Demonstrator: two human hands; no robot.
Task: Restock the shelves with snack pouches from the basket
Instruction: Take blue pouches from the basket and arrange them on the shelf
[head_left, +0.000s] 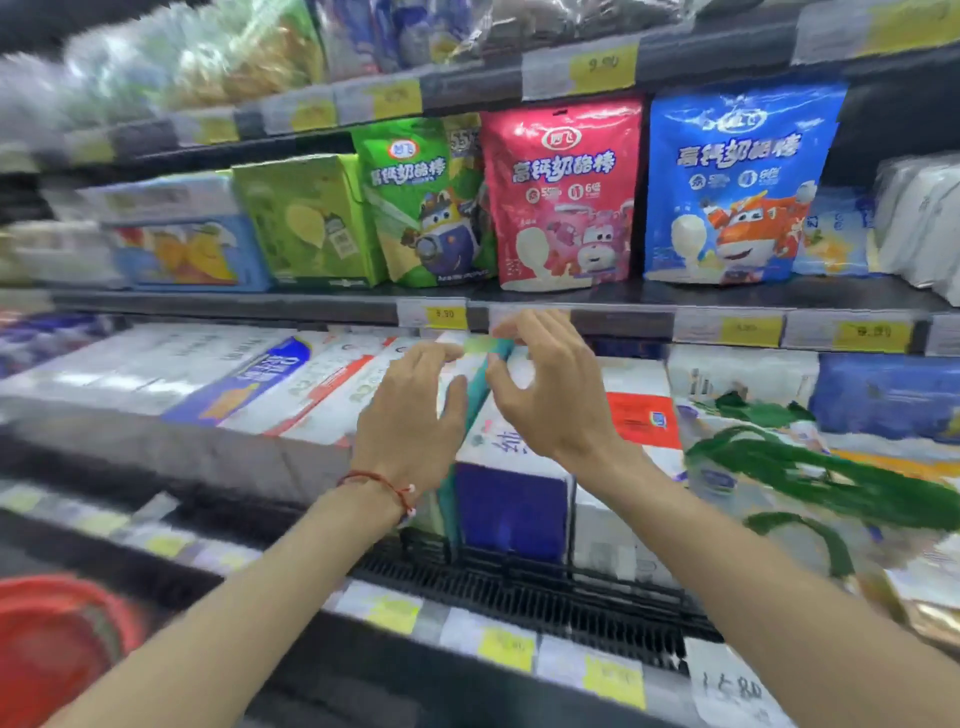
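Observation:
A thin teal-green snack pouch stands edge-on among white cartons on the middle shelf. My left hand, with a red string at its wrist, lies with straight fingers against the pouch's left side. My right hand hovers on the pouch's right with loosely curved fingers, its thumb touching the teal edge. Neither hand grips the pouch. On the shelf above stand a green pouch, a red pouch and a blue pouch. The red basket shows at the bottom left; its contents are out of sight.
White and blue cartons fill the middle shelf to the left. A blue-fronted box stands right of the pouch. Green-printed bags lie at the right. Yellow price tags line the shelf edges. The view is blurred.

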